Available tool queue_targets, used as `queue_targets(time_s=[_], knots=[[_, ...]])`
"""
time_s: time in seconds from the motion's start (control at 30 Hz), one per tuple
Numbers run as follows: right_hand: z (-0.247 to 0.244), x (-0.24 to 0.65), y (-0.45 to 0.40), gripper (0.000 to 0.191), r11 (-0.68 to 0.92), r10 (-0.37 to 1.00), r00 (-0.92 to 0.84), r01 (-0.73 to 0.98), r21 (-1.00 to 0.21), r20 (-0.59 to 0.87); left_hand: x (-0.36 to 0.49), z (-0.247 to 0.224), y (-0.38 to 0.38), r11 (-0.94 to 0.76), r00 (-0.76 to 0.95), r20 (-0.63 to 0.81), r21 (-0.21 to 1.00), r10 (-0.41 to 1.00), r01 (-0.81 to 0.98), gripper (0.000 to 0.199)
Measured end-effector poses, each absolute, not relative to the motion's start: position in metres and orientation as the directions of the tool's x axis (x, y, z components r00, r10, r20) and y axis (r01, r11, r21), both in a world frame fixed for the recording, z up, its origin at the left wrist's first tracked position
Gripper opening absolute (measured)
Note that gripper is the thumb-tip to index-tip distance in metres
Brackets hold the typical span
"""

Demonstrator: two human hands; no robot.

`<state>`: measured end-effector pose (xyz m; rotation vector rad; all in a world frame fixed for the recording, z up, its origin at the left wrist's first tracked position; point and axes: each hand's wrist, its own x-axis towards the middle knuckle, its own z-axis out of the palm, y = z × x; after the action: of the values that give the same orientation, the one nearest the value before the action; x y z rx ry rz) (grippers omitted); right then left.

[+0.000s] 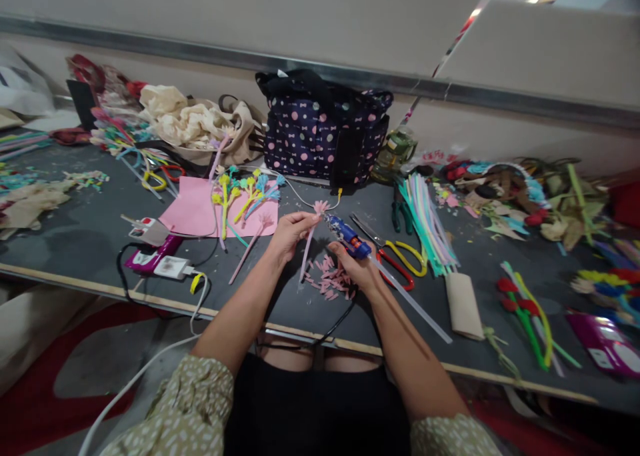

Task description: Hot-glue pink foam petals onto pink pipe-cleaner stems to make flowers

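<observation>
Left hand (pixel 289 235) pinches pink flower (pixel 321 207) below its head, stem running near and slightly left. Right hand (pixel 361 271) grips blue glue gun (pixel 351 237), nozzle pointing far-left, just right of the flower.

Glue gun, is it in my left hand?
No, the right hand holds the glue gun, and the left hand holds a pink flower.

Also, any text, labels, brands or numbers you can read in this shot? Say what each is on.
None legible, so nothing to quote.
Red marks behind the green jar: look like characters, too blurred to read.
Polka-dot bag: small light marks between the dots, too small to tell if lettering.
Purple power strip and purple case: any markings too blurred.
Blue glue gun in the right hand: no readable text.
</observation>
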<state>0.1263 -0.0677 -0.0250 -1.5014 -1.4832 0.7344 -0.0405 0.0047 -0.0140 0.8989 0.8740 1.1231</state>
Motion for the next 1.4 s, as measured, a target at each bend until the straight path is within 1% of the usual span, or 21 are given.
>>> queue_targets(time_s=[0.2, 0.53, 1.0, 1.13, 1.27, 1.33, 1.4], knots=[[-0.023, 0.127, -0.069, 0.045, 0.086, 0.981, 0.112, 0.473, -0.877, 0.156, -0.041, -0.014, 0.005, 0.183, 0.210, -0.113, 0.919, 0.971, -0.350, 0.030], [-0.016, 0.124, -0.071, 0.042, 0.126, 0.973, 0.107, 0.496, -0.859, 0.205, -0.041, -0.014, 0.005, 0.170, 0.205, -0.103, 0.925, 0.973, -0.341, 0.028], [-0.013, 0.124, -0.070, 0.043, 0.097, 0.977, 0.115, 0.501, -0.860, 0.177, -0.041, -0.011, 0.004, 0.155, 0.197, -0.091, 0.929, 0.976, -0.336, 0.026], [-0.012, 0.125, -0.070, 0.043, 0.081, 0.975, 0.134, 0.522, -0.849, 0.176, -0.042, -0.009, 0.004, 0.165, 0.187, -0.106, 0.928, 0.977, -0.333, 0.026], [-0.015, 0.130, -0.066, 0.043, 0.041, 0.964, 0.201, 0.530, -0.847, 0.173, -0.043, -0.009, 0.005, 0.174, 0.188, -0.112, 0.917, 0.976, -0.358, 0.027], [-0.016, 0.135, -0.063, 0.041, 0.039, 0.958, 0.222, 0.529, -0.847, 0.182, -0.043, -0.009, 0.005, 0.189, 0.181, -0.128, 0.907, 0.975, -0.377, 0.027], [-0.015, 0.140, -0.060, 0.037, 0.055, 0.957, 0.203, 0.567, -0.822, 0.205, -0.043, -0.009, 0.006, 0.203, 0.168, -0.146, 0.895, 0.975, -0.397, 0.028]])
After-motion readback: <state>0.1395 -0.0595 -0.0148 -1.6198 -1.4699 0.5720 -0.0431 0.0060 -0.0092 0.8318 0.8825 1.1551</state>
